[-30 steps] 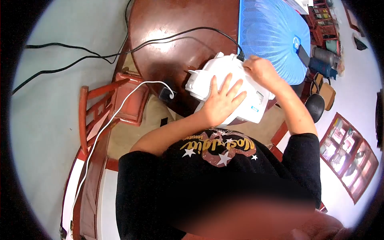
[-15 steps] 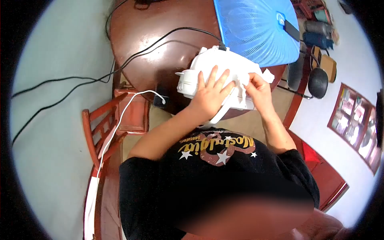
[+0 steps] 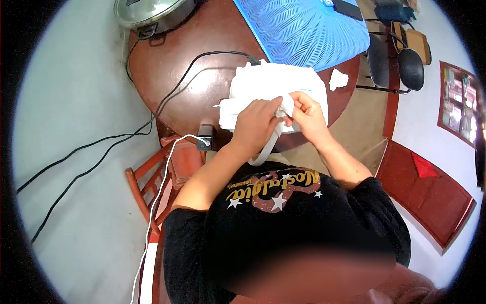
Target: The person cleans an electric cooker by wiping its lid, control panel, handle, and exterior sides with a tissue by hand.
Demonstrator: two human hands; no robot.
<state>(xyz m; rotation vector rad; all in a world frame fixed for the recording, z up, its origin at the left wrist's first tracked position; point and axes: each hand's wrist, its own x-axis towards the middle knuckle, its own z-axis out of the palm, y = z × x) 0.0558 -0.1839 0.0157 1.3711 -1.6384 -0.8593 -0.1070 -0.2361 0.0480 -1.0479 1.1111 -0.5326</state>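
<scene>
A white appliance (image 3: 276, 78) lies near the front edge of the round brown table (image 3: 177, 66), a black cord running into its far side. In front of it my left hand (image 3: 257, 124) and my right hand (image 3: 310, 117) meet, fingers pinched on a small white tissue (image 3: 287, 105). A pale curved handle (image 3: 267, 148) reaches from the appliance towards my shirt, just below the hands. To the right, a crumpled white tissue (image 3: 338, 79) rests on the table.
A blue mesh cover (image 3: 309, 33) lies at the back right of the table, a lidded metal pot (image 3: 152, 12) at the back left. The black cord (image 3: 190, 73) crosses the left side. A black adapter (image 3: 205, 137) with a white cable sits at the front-left edge.
The left hand has lifted off the appliance's top and joined the right hand at the tissue. The right hand moved from the appliance's far side to its front. The view has shifted, showing the pot.
</scene>
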